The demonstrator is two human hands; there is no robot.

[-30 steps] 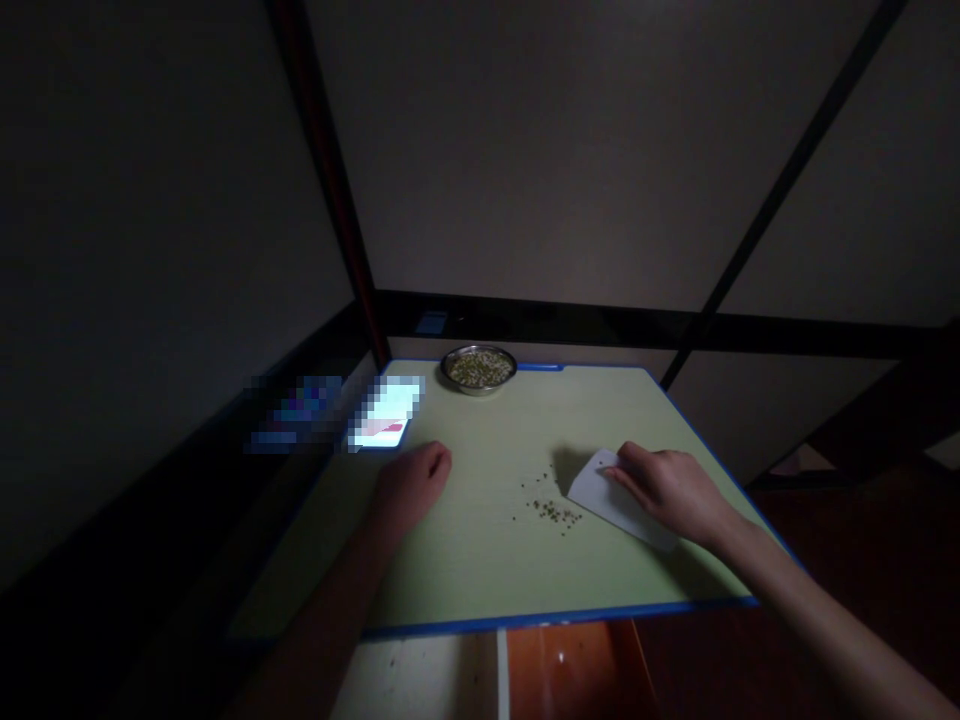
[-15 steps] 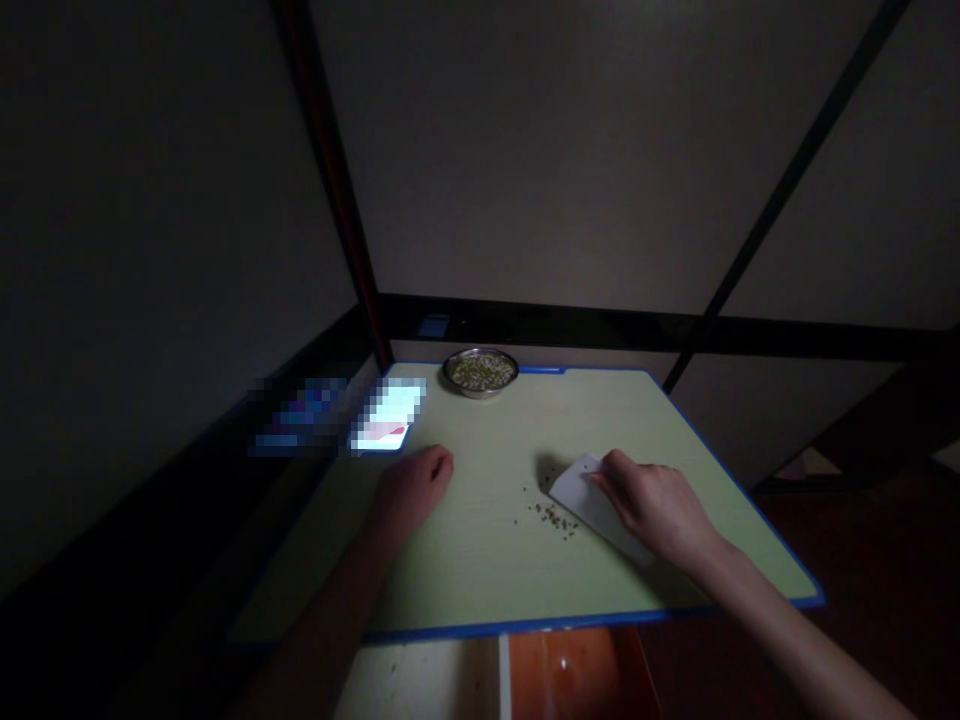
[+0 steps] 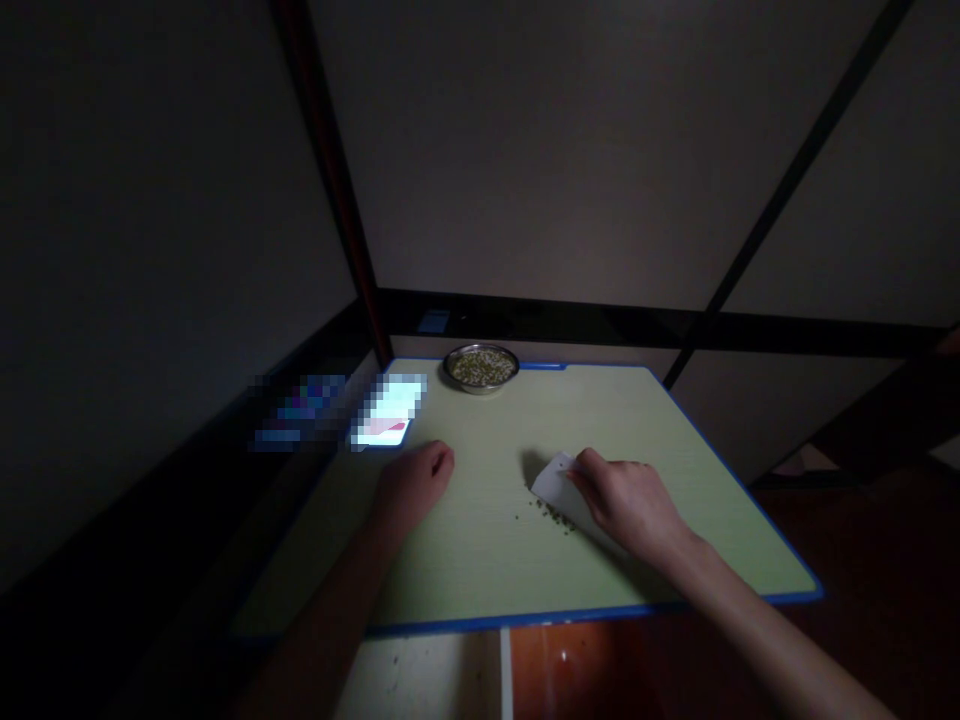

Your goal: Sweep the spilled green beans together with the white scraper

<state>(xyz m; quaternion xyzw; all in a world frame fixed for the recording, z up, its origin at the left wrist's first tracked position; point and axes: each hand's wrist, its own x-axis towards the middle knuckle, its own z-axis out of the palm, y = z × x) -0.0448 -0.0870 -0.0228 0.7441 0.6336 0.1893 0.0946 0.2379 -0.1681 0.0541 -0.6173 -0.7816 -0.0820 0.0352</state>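
My right hand (image 3: 630, 500) pinches a flat white scraper (image 3: 556, 482), its lower edge close to the green cutting board (image 3: 465, 570). Small greenish beans (image 3: 553, 515) lie loose along the scraper's lower left edge; some may be hidden behind it. On the left of the board rests my left hand (image 3: 416, 482), curled into a fist with nothing visible in it. At the back of the board stands a shallow metal bowl (image 3: 481, 370) filled with similar green and pale beans.
A phone (image 3: 390, 412) with a lit, partly blurred screen lies at the board's left edge. Behind the board rises a wall panel (image 3: 540, 170) with dark strips. An orange surface (image 3: 577, 670) shows below the board's blue front rim.
My right hand has moved left with the scraper, which now reaches the loose beans and covers part of where they lay. My left hand has stayed in place.
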